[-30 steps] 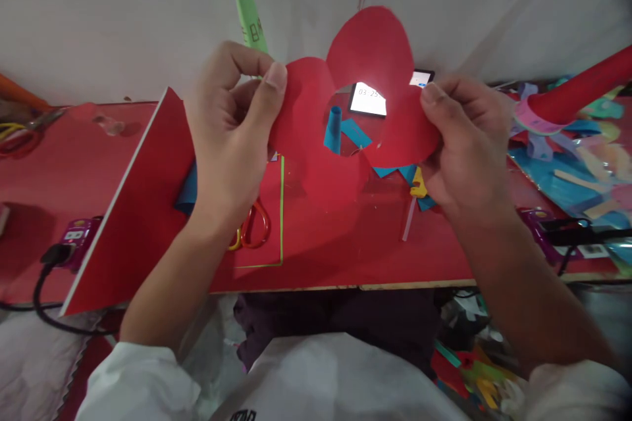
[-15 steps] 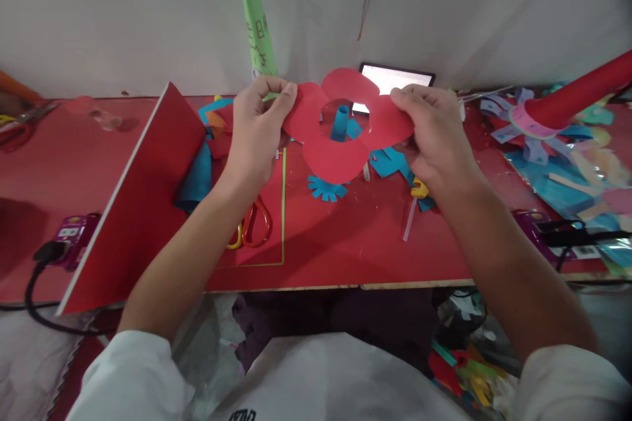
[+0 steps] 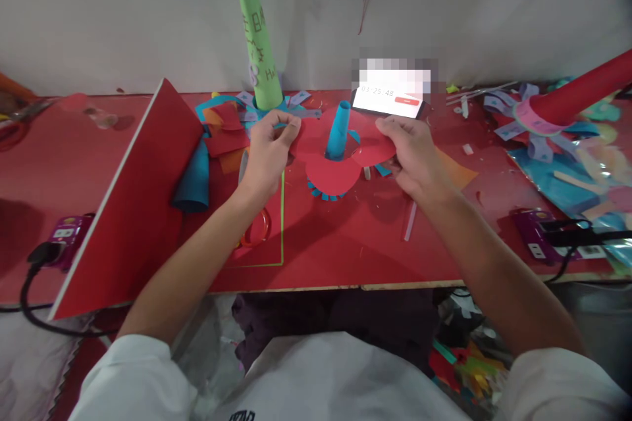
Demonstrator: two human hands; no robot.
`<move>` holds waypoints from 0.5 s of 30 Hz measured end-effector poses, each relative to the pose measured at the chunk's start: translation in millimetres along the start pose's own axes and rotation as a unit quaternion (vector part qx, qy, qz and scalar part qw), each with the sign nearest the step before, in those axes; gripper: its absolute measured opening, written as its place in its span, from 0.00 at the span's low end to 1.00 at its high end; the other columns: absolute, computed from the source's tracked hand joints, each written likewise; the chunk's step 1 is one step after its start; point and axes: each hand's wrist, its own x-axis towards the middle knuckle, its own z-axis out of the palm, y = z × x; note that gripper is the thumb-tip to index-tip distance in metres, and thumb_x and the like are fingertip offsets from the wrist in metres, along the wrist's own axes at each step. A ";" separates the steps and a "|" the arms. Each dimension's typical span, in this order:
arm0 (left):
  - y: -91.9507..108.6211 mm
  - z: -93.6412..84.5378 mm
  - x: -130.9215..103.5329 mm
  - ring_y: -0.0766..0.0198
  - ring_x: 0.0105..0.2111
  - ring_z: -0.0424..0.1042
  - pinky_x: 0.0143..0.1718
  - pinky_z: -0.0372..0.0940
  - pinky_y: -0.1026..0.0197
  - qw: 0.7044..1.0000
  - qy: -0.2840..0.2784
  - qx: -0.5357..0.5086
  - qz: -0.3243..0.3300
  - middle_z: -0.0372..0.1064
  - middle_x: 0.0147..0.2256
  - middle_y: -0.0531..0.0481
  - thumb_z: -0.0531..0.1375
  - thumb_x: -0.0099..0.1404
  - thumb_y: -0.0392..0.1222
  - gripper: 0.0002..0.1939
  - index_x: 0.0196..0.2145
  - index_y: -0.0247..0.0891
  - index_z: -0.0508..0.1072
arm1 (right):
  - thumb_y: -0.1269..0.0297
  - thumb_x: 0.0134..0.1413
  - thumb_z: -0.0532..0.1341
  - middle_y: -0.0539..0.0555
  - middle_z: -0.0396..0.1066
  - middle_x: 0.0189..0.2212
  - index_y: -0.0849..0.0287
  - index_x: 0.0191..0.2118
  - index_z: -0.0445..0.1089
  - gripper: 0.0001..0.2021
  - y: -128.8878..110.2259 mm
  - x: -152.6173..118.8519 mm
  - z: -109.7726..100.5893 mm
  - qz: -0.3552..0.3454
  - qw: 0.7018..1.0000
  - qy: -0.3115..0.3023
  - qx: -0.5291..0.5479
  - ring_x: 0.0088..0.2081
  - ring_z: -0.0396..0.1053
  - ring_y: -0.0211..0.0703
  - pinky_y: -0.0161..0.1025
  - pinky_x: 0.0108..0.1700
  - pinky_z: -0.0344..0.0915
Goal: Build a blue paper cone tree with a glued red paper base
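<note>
A red paper flower cutout (image 3: 334,176) with a round hole in its middle is stretched between my two hands. My left hand (image 3: 270,151) pinches its left petal, thumb on top. The right petal is pinched by my right hand (image 3: 415,151). Up through the hole pokes a narrow blue paper cone (image 3: 338,131), standing on the table. Its fringed blue base (image 3: 326,197) shows just below the near petal; the rest of that base is hidden under the red paper.
A red board (image 3: 128,210) leans at the left beside a rolled blue paper (image 3: 193,177). Behind stand a green paper tower (image 3: 261,46) and a lit phone (image 3: 390,93). Orange-handled scissors (image 3: 257,229) lie near my left forearm. Purple power sockets (image 3: 533,237) sit at the right.
Both hands have lowered the red flower cutout, and the blue cone now passes up through its hole. More of the phone and the green tower's foot shows.
</note>
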 end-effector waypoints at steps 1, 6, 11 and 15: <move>-1.6 1.5 -1.8 0.74 0.15 0.53 0.13 0.50 0.69 1.000 0.002 -0.010 -0.012 0.54 0.21 0.60 0.67 0.68 0.61 0.21 0.34 0.43 0.68 | 0.49 0.57 0.73 0.43 0.55 0.14 0.52 0.22 0.62 0.24 2.5 -1.4 -0.3 0.006 1.000 -0.005 0.000 0.14 0.49 0.33 0.36 0.13 0.42; -4.4 5.0 -10.5 0.74 0.16 0.50 0.14 0.48 0.71 0.996 0.006 -0.035 -0.084 0.51 0.20 0.61 0.67 0.68 0.50 0.14 0.32 0.42 0.68 | 0.48 0.55 0.72 0.45 0.57 0.14 0.52 0.23 0.64 0.21 10.8 -10.8 1.7 0.044 0.999 0.016 -0.019 0.14 0.54 0.36 0.37 0.15 0.43; -14.7 3.1 -15.9 0.74 0.17 0.50 0.15 0.48 0.70 0.993 0.013 -0.017 -0.113 0.53 0.21 0.59 0.64 0.70 0.42 0.10 0.31 0.40 0.68 | 0.43 0.48 0.74 0.43 0.51 0.16 0.53 0.22 0.62 0.26 21.3 -14.9 2.7 0.085 0.996 0.015 -0.016 0.16 0.45 0.31 0.36 0.17 0.41; -32.0 1.7 -16.4 0.72 0.19 0.53 0.17 0.51 0.68 0.996 0.009 0.001 -0.089 0.54 0.22 0.58 0.65 0.68 0.43 0.09 0.31 0.40 0.69 | 0.40 0.50 0.73 0.43 0.49 0.17 0.53 0.22 0.61 0.27 35.8 -14.1 0.2 0.084 0.996 0.015 -0.023 0.17 0.45 0.31 0.37 0.19 0.39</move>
